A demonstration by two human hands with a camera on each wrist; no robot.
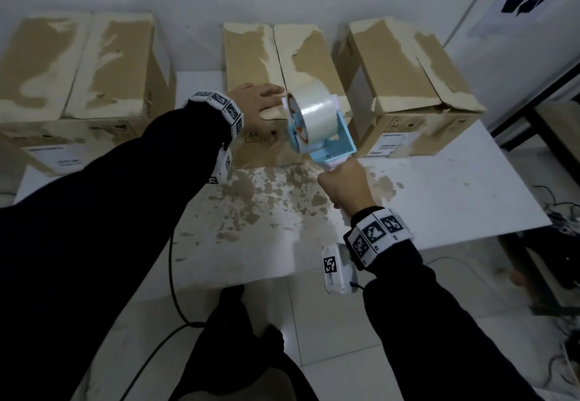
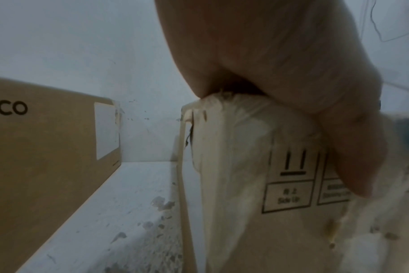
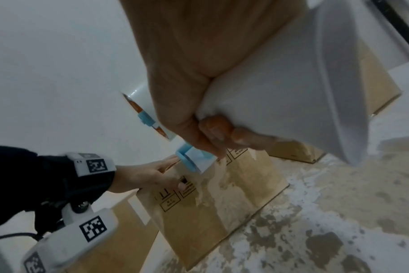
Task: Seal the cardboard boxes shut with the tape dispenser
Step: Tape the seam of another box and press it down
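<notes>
Cardboard boxes stood three in a row along the top of the head view, and the middle box (image 1: pixel 276 65) at upper centre was the one being worked, its two top flaps meeting along a centre seam (image 1: pixel 280 55). The tape dispenser (image 1: pixel 317 124), blue-framed with a clear roll, sat at centre frame with its front end at the near top edge of that box, so the step looked like starting a strip there. To do it well, I judged, the tape end should first be anchored down the front face, then the dispenser drawn straight back along the seam with steady pressure while the flaps were held level. The left hand (image 1: pixel 259 104) lay flat on the near left flap, fingers straight and spread, thumb hanging over the front face in the left wrist view. The right hand (image 1: pixel 345 185), lower centre-right, was wrapped tight around the white handle, wrist raised, forearm angled up from the lower right over the scuffed white table (image 1: pixel 439 200).
</notes>
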